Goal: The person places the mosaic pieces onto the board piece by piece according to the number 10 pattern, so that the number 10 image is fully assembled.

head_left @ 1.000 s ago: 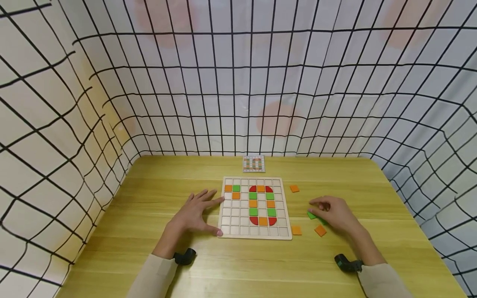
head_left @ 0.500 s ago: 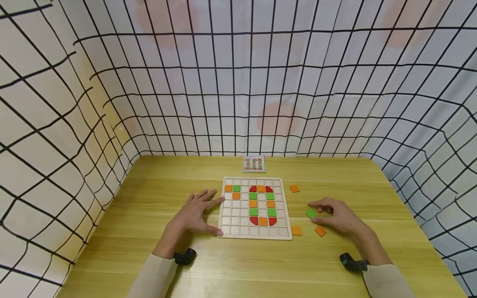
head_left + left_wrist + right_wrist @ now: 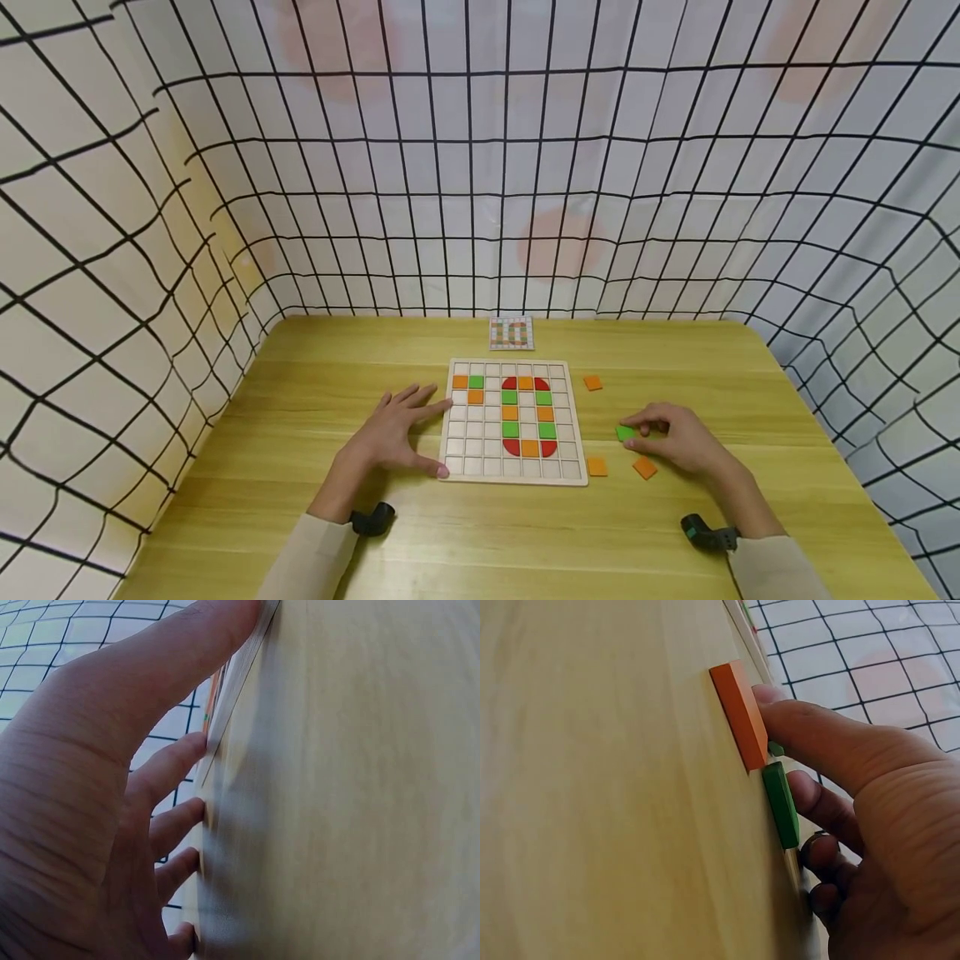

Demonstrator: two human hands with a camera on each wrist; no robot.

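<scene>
In the head view a pale square board point(image 3: 461, 450) with a grid of cells lies on the table, with orange, green and red pieces set in it. My left hand point(image 3: 382, 437) spreads beside it, thumb at the lower left corner and index fingertip at the left edge. To the board's right, my right hand point(image 3: 675, 435) pinches a green square tile point(image 3: 624, 433) between thumb and index finger, low at the tabletop. The right wrist view has another green tile point(image 3: 781, 806) under that hand, by the curled fingers, and an orange tile point(image 3: 739, 716) in front of the thumb.
Loose orange tiles lie right of the board: one near its upper corner point(image 3: 593, 382), one by its lower corner point(image 3: 597, 467). A small pattern card point(image 3: 512, 332) lies behind the board. Black-gridded white sheeting point(image 3: 420, 208) walls the table's back and sides.
The right hand's thumb and index finger opened around the green tile, then closed in on it. The left hand stays at the board's edge. The head view has tilted slightly.
</scene>
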